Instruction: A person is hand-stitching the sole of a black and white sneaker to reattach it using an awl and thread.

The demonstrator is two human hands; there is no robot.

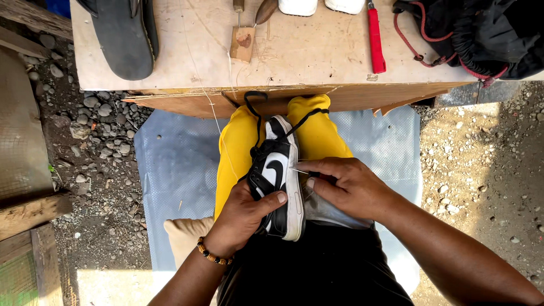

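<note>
Sneaker [277,175], black and white, lies on its side between the yellow-trousered knees [238,147], below the plywood table [294,56]; left hand [241,218] clasps it from underneath, thumb across the upper; right hand [345,187] pinches a thin needle [298,169] at the white sole edge; a red-handled tool [375,39] rests on the table.

Outdoor shoe-repair spot, gravel ground [102,164], plywood workbench [306,51], awl [238,11]
</note>
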